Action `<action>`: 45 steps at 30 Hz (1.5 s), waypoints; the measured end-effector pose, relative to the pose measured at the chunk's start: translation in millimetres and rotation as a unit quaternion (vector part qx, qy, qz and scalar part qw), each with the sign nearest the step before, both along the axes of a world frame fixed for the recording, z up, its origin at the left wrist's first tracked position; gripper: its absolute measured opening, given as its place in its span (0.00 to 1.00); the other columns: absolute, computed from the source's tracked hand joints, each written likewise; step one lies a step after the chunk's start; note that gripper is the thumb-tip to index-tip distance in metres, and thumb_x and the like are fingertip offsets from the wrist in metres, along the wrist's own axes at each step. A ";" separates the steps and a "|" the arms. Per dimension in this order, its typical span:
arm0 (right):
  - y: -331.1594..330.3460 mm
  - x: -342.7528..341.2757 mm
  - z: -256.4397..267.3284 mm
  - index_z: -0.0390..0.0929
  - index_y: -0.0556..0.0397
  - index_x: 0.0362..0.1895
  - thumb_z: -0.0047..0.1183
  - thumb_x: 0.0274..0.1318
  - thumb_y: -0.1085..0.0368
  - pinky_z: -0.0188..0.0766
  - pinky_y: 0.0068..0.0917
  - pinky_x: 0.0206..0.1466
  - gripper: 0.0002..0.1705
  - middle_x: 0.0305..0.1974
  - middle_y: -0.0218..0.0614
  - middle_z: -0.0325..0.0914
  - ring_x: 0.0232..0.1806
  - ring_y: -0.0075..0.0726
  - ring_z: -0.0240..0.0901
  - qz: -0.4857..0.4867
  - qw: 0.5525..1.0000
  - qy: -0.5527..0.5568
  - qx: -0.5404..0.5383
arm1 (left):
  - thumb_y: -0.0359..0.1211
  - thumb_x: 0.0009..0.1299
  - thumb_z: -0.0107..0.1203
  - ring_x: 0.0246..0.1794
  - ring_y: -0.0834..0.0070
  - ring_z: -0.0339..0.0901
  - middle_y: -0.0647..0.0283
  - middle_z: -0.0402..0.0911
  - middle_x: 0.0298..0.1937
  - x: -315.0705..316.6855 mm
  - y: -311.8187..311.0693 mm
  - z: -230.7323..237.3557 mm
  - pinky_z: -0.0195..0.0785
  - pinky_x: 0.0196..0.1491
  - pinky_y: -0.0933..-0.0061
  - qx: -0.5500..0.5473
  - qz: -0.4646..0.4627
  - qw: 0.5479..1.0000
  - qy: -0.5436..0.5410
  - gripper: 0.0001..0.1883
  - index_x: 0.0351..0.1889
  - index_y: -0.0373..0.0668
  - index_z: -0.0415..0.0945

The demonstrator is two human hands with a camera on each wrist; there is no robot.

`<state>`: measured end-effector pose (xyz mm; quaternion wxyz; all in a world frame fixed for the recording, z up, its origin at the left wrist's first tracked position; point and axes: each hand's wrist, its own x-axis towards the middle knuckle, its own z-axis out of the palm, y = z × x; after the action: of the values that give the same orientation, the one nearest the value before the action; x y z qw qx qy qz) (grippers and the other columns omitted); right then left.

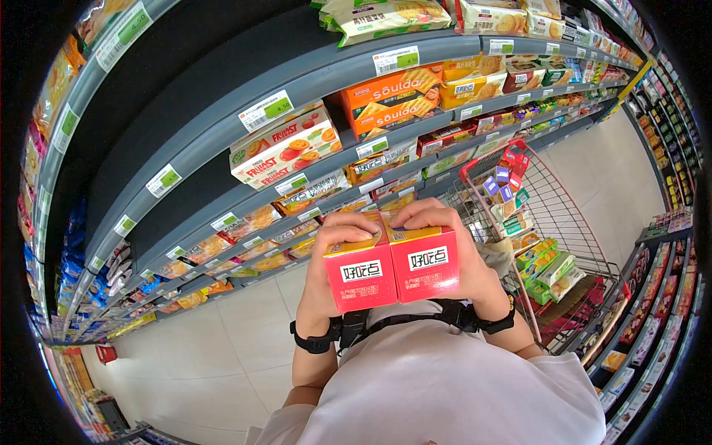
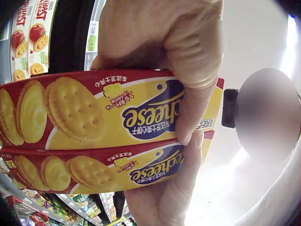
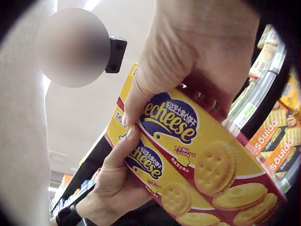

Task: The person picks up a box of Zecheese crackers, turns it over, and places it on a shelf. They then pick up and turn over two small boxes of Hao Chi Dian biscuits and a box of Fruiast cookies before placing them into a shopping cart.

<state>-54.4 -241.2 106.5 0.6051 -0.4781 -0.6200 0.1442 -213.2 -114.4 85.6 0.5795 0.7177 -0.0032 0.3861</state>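
Two red-and-yellow boxes of cheese sandwich crackers stand side by side in front of the chest, their red ends facing up toward the head view. My left hand (image 1: pixel 319 259) grips the left cracker box (image 1: pixel 361 278), fingers bent over its far edge. The right cracker box (image 1: pixel 426 268) is held the same way by my right hand (image 1: pixel 475 259). Both wrist views show the thumbs pressed along the yellow faces, tips close together where the boxes meet. Round crackers and "cheese" lettering are printed on the left box (image 2: pixel 75 110) and the right box (image 3: pixel 202 146).
Curved store shelves (image 1: pixel 200 133) with price tags run ahead and to the left. A white Fruast box (image 1: pixel 289 148) and orange Souldar boxes (image 1: pixel 393 100) stand on one shelf. To the right is a wire shopping cart (image 1: pixel 567 204) holding several snack packages, with another shelf row (image 1: pixel 653 326) beyond.
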 end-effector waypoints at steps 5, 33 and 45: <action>-0.3 -0.7 0.3 0.65 0.55 0.51 0.75 0.31 0.62 0.69 0.40 0.55 0.41 0.48 0.46 0.72 0.52 0.50 0.72 -0.001 1.000 -0.002 -0.001 | 0.35 0.44 0.77 0.53 0.64 0.69 0.54 0.71 0.50 -0.4 -1.2 0.0 0.60 0.58 0.63 -0.002 -0.002 1.000 -0.002 0.36 0.49 0.44 0.66; 9.1 -5.0 2.7 0.65 0.55 0.51 0.74 0.33 0.64 0.67 0.41 0.56 0.39 0.48 0.47 0.73 0.52 0.51 0.71 0.002 1.000 0.007 0.021 | 0.33 0.46 0.76 0.53 0.64 0.68 0.54 0.70 0.51 -4.2 3.2 3.3 0.60 0.58 0.62 0.021 0.006 1.000 0.010 0.36 0.50 0.45 0.64; 7.1 -6.5 -1.3 0.61 0.54 0.52 0.75 0.31 0.64 0.65 0.40 0.57 0.43 0.49 0.48 0.68 0.52 0.45 0.67 0.014 1.000 0.002 0.011 | 0.34 0.46 0.76 0.57 0.63 0.66 0.52 0.67 0.54 -4.5 0.7 3.2 0.59 0.60 0.60 0.019 0.009 1.000 0.023 0.39 0.53 0.44 0.61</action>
<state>-60.9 -234.1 105.3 0.6091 -0.4623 -0.6273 0.1471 -217.7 -113.7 88.9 0.5619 0.7375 0.0096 0.3745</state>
